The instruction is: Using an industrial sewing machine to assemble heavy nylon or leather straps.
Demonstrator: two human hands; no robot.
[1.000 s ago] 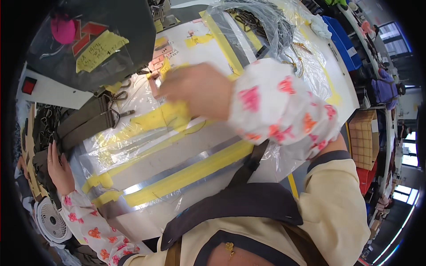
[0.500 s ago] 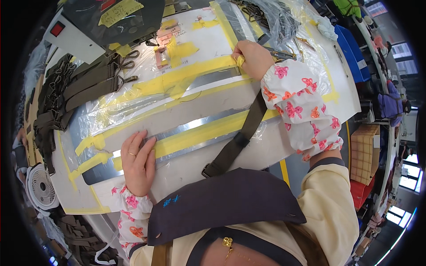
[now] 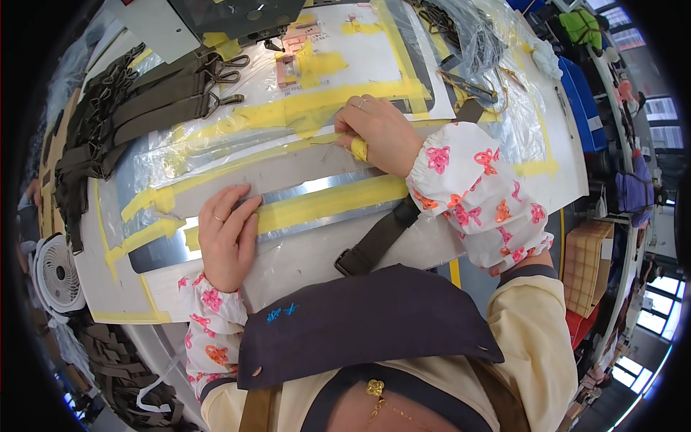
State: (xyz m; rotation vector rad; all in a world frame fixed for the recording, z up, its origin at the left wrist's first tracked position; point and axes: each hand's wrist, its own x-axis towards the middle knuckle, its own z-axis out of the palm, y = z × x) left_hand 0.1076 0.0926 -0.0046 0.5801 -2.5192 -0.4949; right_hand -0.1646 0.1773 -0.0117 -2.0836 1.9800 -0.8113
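My left hand (image 3: 229,234) lies with fingers stretched over the left part of a shiny metal strip (image 3: 317,186) taped down with yellow tape (image 3: 324,205). Farther right, my right hand (image 3: 385,133) is closed on a small yellow thing (image 3: 358,149) whose kind I cannot make out; its fingers hide the rest. Thin dark threads (image 3: 327,142) lie just left of those fingertips. A dark olive webbing strap (image 3: 378,241) with a buckle runs slantwise beneath my right forearm, its buckle end toward me.
Olive straps with metal snap hooks (image 3: 162,101) are heaped at the left, near a machine (image 3: 230,18). A pink block (image 3: 286,72) sits beyond my hands. Pliers-like tools (image 3: 468,86) and clear plastic (image 3: 482,43) lie at the far right. A white fan (image 3: 59,273) stands left.
My right hand has moved left and nearer to me, still closed on the small yellow thing. My left hand stays on the strip. The whole view has shifted slightly.
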